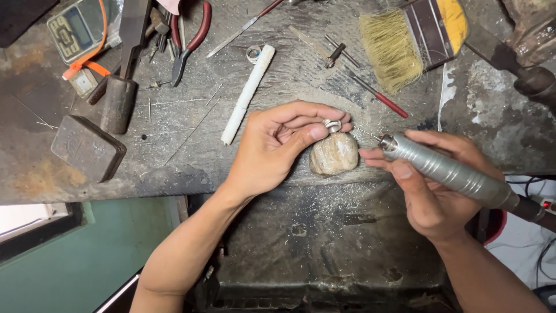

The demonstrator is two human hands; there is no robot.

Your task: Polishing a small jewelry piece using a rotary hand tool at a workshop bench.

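Ring (332,125) is sitting on a wood peg (333,154) at the counter's (174,156) front edge, w/ left hand (278,148) pinching it. Right hand (431,188) is gripping a grinder tool (446,171); tip needs to touch gently.

a small grey-green device (77,29) with a pale rectangular screen (orange strap) lies top left.
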